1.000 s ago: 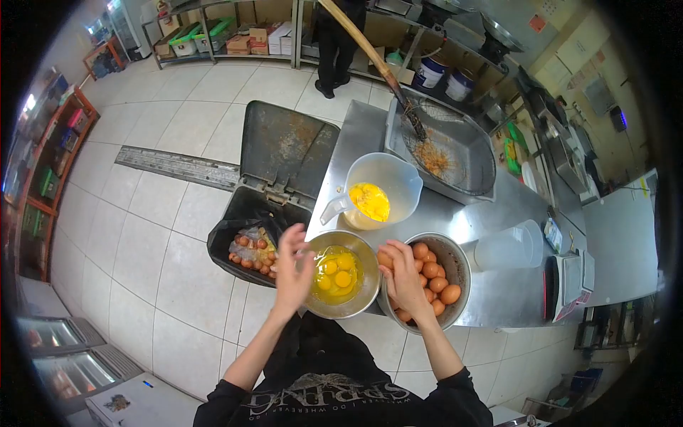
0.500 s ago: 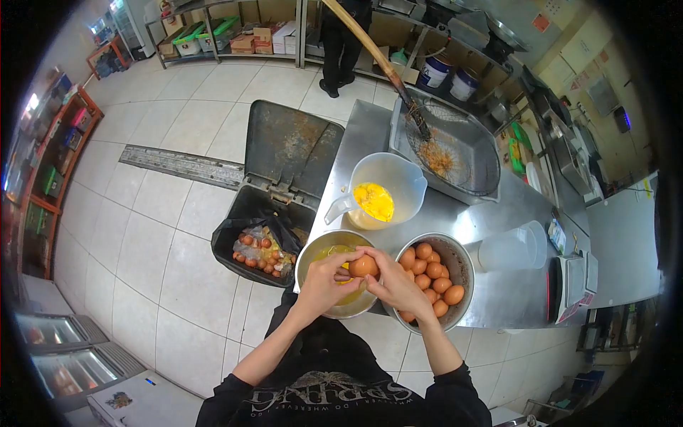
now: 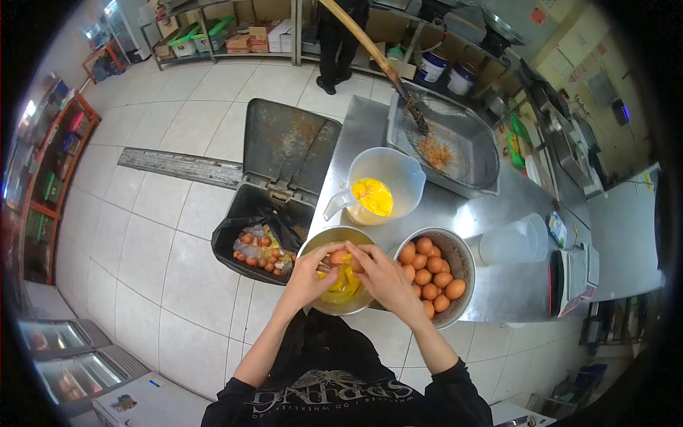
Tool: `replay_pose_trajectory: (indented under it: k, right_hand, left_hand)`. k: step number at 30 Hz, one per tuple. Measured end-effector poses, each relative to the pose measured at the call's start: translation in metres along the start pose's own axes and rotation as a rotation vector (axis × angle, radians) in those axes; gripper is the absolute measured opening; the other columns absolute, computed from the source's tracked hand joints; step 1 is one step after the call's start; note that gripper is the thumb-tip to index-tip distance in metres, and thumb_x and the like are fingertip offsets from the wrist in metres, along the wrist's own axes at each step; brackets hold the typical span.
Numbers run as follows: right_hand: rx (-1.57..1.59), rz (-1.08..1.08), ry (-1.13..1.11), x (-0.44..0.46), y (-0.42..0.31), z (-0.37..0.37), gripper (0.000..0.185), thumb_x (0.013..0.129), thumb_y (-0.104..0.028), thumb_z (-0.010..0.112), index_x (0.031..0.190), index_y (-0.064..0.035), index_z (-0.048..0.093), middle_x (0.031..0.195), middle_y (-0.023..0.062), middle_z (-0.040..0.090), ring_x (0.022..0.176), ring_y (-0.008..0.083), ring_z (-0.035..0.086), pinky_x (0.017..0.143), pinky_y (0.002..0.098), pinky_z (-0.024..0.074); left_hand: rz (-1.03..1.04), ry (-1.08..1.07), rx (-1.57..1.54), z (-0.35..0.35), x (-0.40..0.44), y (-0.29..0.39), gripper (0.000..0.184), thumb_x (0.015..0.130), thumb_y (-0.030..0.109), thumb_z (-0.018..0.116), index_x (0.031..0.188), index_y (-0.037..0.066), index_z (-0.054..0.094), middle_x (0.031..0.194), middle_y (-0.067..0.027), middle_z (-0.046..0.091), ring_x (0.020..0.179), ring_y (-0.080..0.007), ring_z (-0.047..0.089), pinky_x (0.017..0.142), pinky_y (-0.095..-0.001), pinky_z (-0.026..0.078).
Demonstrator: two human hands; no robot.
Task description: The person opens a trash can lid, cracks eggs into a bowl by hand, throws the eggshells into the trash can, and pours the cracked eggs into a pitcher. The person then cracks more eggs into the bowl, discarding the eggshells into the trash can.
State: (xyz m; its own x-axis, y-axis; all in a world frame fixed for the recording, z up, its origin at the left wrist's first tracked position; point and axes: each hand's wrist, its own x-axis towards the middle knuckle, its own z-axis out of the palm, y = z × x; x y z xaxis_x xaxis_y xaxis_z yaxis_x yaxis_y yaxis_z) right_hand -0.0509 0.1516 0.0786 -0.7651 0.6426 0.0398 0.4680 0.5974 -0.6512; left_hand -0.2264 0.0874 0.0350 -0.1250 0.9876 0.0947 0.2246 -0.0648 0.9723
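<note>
2 hands, 1 egg: shell looked split, yellow showing btwn halves, over 1 metal bowl. L hand & R hand were both half-closed, fingertips curled on the shell; exact thumb grip was hard to see. Yolks in bowl uncountable, hands covered part. 1 pot sat at bowl's 3 o'clock w/ approx 14 brown eggs vis.; anything underneath was hidden. 1 jug stood at 1 o'clock, yellow contents, yolk count unclear. 1 bin was at 10 o'clock, shells inside too jumbled to count. 1 clear container at 2 o'clock, outline faint. 1 other person at 12 o'clock, upper body cut off.
</note>
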Motion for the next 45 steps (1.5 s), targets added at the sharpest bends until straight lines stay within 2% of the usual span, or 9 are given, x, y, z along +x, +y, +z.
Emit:
replay_pose_trajectory:
  k: [12,17,20,23,25,28,31,39,45]
  right_hand:
    - [-0.042,0.459,0.485,-0.037,0.099,0.003,0.039,0.070,-0.015,0.074,0.102,-0.0028,0.057,0.096,0.0150,0.057,0.091,0.0326,0.055,0.081,0.0395,0.0451]
    - [-0.020,0.442,0.453,-0.037,0.118,0.010,0.035,0.076,-0.011,0.070,0.107,-0.0028,0.054,0.101,0.0158,0.060,0.086,0.0309,0.059,0.078,0.0391,0.0477]
    - [1.438,0.567,0.420,-0.048,0.129,-0.004,0.032,0.089,-0.021,0.058,0.117,-0.0083,0.050,0.105,0.0103,0.060,0.084,0.0202,0.058,0.067,0.0291,0.0472]
    - [1.913,0.298,0.450,-0.037,0.064,-0.027,0.034,0.092,-0.022,0.052,0.122,-0.0077,0.047,0.106,0.0102,0.058,0.083,0.0209,0.058,0.064,0.0269,0.0456]
    - [1.907,0.212,0.447,-0.032,0.042,-0.028,0.034,0.092,-0.019,0.053,0.123,-0.0070,0.046,0.114,0.0118,0.055,0.087,0.0229,0.058,0.072,0.0298,0.0474]
    - [0.064,0.044,0.674,-0.025,0.035,-0.016,0.035,0.088,-0.012,0.058,0.120,-0.0040,0.047,0.126,0.0201,0.044,0.111,0.0331,0.048,0.096,0.0411,0.0409]
    - [-0.229,0.033,0.307,-0.024,0.056,0.005,0.036,0.086,-0.007,0.057,0.120,-0.0027,0.047,0.124,0.0216,0.042,0.115,0.0381,0.044,0.097,0.0430,0.0390]
    - [0.791,0.399,0.131,-0.011,0.009,-0.021,0.040,0.091,-0.013,0.057,0.129,-0.0049,0.043,0.112,0.0124,0.051,0.101,0.0195,0.055,0.087,0.0308,0.0456]
    - [0.929,0.142,0.010,-0.009,0.004,-0.027,0.042,0.093,-0.020,0.056,0.130,-0.0041,0.041,0.109,0.0091,0.056,0.100,0.0139,0.056,0.084,0.0265,0.0458]
  left_hand:
    - [-0.283,0.222,0.416,-0.078,-0.040,-0.057,0.055,0.071,0.016,0.075,0.119,0.007,0.049,0.122,-0.0224,0.051,0.119,-0.0346,0.044,0.095,-0.0427,0.039]
    - [-0.265,0.414,0.761,-0.078,-0.040,-0.076,0.067,0.074,0.027,0.074,0.135,0.027,0.047,0.150,-0.0280,-0.003,0.132,-0.0474,0.012,0.104,-0.0521,0.025]
    - [-0.218,0.518,0.710,-0.080,-0.037,-0.070,0.061,0.075,0.023,0.073,0.132,0.024,0.051,0.149,-0.0281,0.005,0.132,-0.0458,0.013,0.106,-0.0506,0.023]
    - [-0.229,0.565,0.599,-0.076,-0.028,-0.057,0.059,0.075,0.020,0.072,0.130,0.023,0.053,0.148,-0.0277,0.007,0.132,-0.0457,0.014,0.106,-0.0507,0.022]
    - [-0.215,0.591,0.623,-0.070,-0.023,-0.046,0.056,0.076,0.016,0.070,0.129,0.023,0.054,0.146,-0.0271,0.014,0.130,-0.0435,0.020,0.105,-0.0481,0.025]
    - [-0.047,0.569,0.610,-0.061,-0.016,-0.037,0.045,0.078,0.010,0.064,0.122,0.017,0.060,0.131,-0.0198,0.041,0.116,-0.0333,0.039,0.099,-0.0409,0.032]
    - [0.014,0.441,0.258,-0.044,-0.010,-0.034,0.037,0.079,0.007,0.062,0.116,0.013,0.063,0.115,-0.0142,0.055,0.105,-0.0283,0.050,0.092,-0.0354,0.039]
    - [0.081,0.039,-0.100,0.017,0.003,0.061,0.039,0.077,0.003,0.068,0.116,0.010,0.063,0.110,-0.0076,0.056,0.085,-0.0125,0.060,0.066,-0.0223,0.048]
    - [0.106,-0.029,-0.161,0.016,0.008,0.052,0.043,0.075,0.005,0.072,0.117,0.009,0.062,0.108,-0.0093,0.055,0.087,-0.0168,0.065,0.070,-0.0243,0.056]
